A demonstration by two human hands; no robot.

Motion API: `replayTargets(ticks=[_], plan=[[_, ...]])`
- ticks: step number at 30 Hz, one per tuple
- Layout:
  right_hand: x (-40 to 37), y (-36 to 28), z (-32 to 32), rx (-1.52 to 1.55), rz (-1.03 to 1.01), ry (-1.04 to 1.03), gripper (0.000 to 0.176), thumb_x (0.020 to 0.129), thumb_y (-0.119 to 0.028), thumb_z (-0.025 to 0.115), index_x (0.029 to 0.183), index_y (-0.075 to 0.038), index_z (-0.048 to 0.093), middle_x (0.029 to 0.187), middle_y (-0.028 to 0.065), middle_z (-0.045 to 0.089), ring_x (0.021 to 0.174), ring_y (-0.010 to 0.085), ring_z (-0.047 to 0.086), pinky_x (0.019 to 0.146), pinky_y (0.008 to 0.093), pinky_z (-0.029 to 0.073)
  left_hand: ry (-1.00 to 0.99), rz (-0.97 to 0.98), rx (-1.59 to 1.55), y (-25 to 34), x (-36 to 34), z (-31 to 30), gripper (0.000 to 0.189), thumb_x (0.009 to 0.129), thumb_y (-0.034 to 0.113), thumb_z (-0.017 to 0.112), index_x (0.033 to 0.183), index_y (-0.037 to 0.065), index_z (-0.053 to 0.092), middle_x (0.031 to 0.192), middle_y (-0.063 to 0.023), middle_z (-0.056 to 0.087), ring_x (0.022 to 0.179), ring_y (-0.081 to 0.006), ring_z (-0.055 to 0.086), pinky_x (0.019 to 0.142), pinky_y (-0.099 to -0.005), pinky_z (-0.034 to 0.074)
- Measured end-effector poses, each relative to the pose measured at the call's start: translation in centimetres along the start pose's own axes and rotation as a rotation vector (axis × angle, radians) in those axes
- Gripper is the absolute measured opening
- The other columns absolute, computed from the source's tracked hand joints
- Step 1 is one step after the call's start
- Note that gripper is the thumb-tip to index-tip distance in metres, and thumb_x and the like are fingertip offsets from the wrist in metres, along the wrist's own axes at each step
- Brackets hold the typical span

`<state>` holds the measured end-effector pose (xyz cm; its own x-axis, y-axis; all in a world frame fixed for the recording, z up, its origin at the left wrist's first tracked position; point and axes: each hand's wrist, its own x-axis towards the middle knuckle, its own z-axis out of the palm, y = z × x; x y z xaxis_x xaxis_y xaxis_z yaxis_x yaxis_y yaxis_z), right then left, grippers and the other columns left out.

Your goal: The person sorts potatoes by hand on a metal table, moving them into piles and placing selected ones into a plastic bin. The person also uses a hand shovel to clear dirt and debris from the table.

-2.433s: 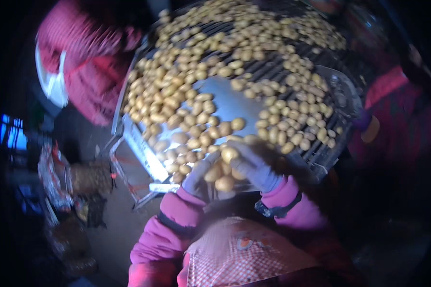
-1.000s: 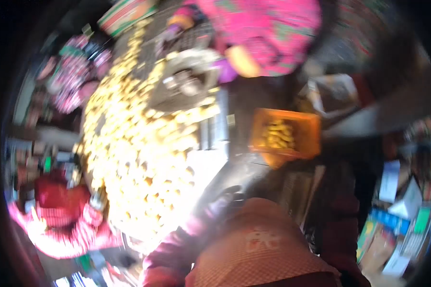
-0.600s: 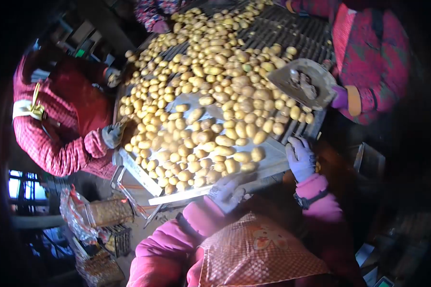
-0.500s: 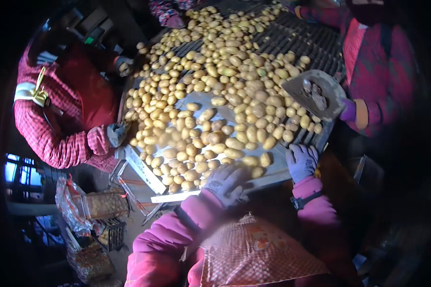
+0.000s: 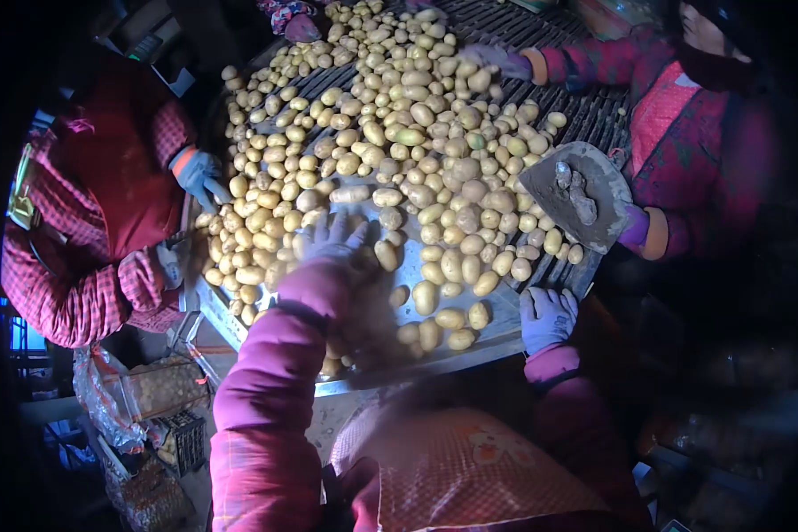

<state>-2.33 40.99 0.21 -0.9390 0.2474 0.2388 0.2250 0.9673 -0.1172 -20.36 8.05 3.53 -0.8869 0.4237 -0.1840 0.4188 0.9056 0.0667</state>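
A broad heap of potatoes (image 5: 417, 115) covers much of the metal sorting table (image 5: 496, 332). My left hand (image 5: 332, 239), in a pale glove, reaches in among the potatoes with its fingers spread. Below it, the near potatoes are smeared by motion. At the table's near right edge rests my right hand (image 5: 548, 319), gloved too, its fingers apart on the rim and nothing in them. A few potatoes (image 5: 461, 328) lie a short way to its left.
A person in a checked sleeve (image 5: 71, 293) works at the left edge. Across on the right, another person's purple glove (image 5: 634, 226) holds a scoop (image 5: 576, 195) with dark lumps in it. At the far side shows another patterned sleeve (image 5: 284, 13). Filled sacks (image 5: 164, 386) stand on the floor at left.
My left hand has moved from the near edge forward and left into the potatoes, and many near ones have shifted. My right hand stays at the rim. The right-hand person's other arm now reaches over the heap.
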Motion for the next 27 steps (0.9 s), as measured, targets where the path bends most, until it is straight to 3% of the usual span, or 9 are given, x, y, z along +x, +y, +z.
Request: replayTargets(ticks=[2, 4, 6, 8, 10, 12, 14, 19, 27], plan=[[0.0, -0.4, 0.1, 0.011, -0.018, 0.057, 0.021, 0.090, -0.034, 0.054, 0.090, -0.017, 0.066, 0.087, 0.0051, 0.065, 0.089, 0.0259, 0.060, 0.101, 0.0418, 0.035, 0.024, 0.161, -0.131, 3.6, 0.1, -1.1, 0.072, 0.075, 0.051, 0.065, 0.140, 0.030, 0.044, 0.153, -0.0133, 0.029, 0.141, -0.0398, 0.023, 0.112, -0.0583, 0.018], [0.2, -0.5, -0.2, -0.024, 0.026, -0.024, 0.021, 0.089, -0.034, 0.055, 0.090, -0.017, 0.066, 0.085, 0.0057, 0.065, 0.088, 0.0263, 0.061, 0.101, 0.0420, 0.036, -0.158, 0.477, -0.326, 9.0, 1.6, 0.6, 0.070, 0.076, 0.049, 0.064, 0.140, 0.029, 0.044, 0.153, -0.0134, 0.030, 0.142, -0.0376, 0.023, 0.112, -0.0585, 0.018], [0.0, -0.5, 0.0, -0.031, 0.006, -0.003, 0.021, 0.088, -0.034, 0.056, 0.091, -0.017, 0.067, 0.085, 0.0062, 0.066, 0.086, 0.0270, 0.061, 0.100, 0.0423, 0.036, 0.049, 0.624, -0.240, 13.3, 0.6, 2.6, 0.070, 0.077, 0.048, 0.062, 0.141, 0.027, 0.043, 0.153, -0.0133, 0.029, 0.143, -0.0347, 0.022, 0.113, -0.0585, 0.015], [0.0, -0.3, 0.1, -0.024, -0.034, 0.054, 0.019, 0.088, -0.032, 0.056, 0.090, -0.017, 0.067, 0.084, 0.0046, 0.064, 0.086, 0.0267, 0.060, 0.097, 0.0419, 0.039, -0.012, 0.526, -0.240, 14.1, 3.1, 2.6, 0.067, 0.079, 0.044, 0.063, 0.140, 0.024, 0.044, 0.151, -0.0148, 0.030, 0.143, -0.0342, 0.021, 0.113, -0.0595, 0.015], [0.3, 0.2, 0.2, -0.010, -0.058, 0.087, 0.018, 0.088, -0.031, 0.057, 0.090, -0.017, 0.067, 0.085, 0.0048, 0.065, 0.086, 0.0266, 0.061, 0.097, 0.0413, 0.039, -0.131, 0.411, -0.124, 12.1, 3.8, -0.3, 0.080, 0.076, 0.051, 0.065, 0.146, 0.036, 0.029, 0.157, -0.0124, 0.019, 0.145, -0.0359, 0.015, 0.113, -0.0604, 0.012], [-0.1, -0.1, 0.0, -0.030, -0.014, 0.061, 0.022, 0.088, -0.034, 0.056, 0.091, -0.015, 0.067, 0.084, 0.0075, 0.066, 0.085, 0.0283, 0.061, 0.100, 0.0422, 0.037, -0.146, 0.337, -0.107, 10.3, 4.3, -0.9, 0.085, 0.074, 0.052, 0.067, 0.147, 0.038, 0.026, 0.157, -0.0118, 0.017, 0.145, -0.0354, 0.015, 0.113, -0.0602, 0.015], [-0.5, 0.1, 0.0, -0.034, 0.007, 0.029, 0.022, 0.089, -0.033, 0.056, 0.091, -0.014, 0.067, 0.084, 0.0075, 0.066, 0.086, 0.0282, 0.061, 0.100, 0.0425, 0.037, 0.000, 0.343, -0.182, 8.1, 3.7, 1.0, 0.073, 0.082, 0.055, 0.059, 0.146, 0.030, 0.034, 0.151, -0.0130, 0.031, 0.138, -0.0389, 0.028, 0.110, -0.0572, 0.024], [-0.2, 0.2, 0.6, -0.022, -0.020, 0.070, 0.020, 0.089, -0.033, 0.056, 0.090, -0.016, 0.067, 0.085, 0.0076, 0.065, 0.087, 0.0283, 0.061, 0.099, 0.0427, 0.037, 0.190, 0.350, -0.107, 2.2, -5.9, 2.0, 0.061, 0.082, 0.049, 0.057, 0.136, 0.020, 0.049, 0.144, -0.0147, 0.039, 0.130, -0.0420, 0.037, 0.106, -0.0581, 0.028], [0.1, 0.7, 1.3, -0.056, -0.082, 0.101, 0.019, 0.088, -0.032, 0.058, 0.087, -0.016, 0.067, 0.081, 0.0074, 0.065, 0.083, 0.0291, 0.061, 0.094, 0.0427, 0.041, 0.371, 0.071, -0.335, -2.9, -20.2, 6.5, 0.055, 0.080, 0.034, 0.062, 0.129, 0.011, 0.055, 0.135, -0.0232, 0.043, 0.123, -0.0465, 0.041, 0.101, -0.0575, 0.033]])
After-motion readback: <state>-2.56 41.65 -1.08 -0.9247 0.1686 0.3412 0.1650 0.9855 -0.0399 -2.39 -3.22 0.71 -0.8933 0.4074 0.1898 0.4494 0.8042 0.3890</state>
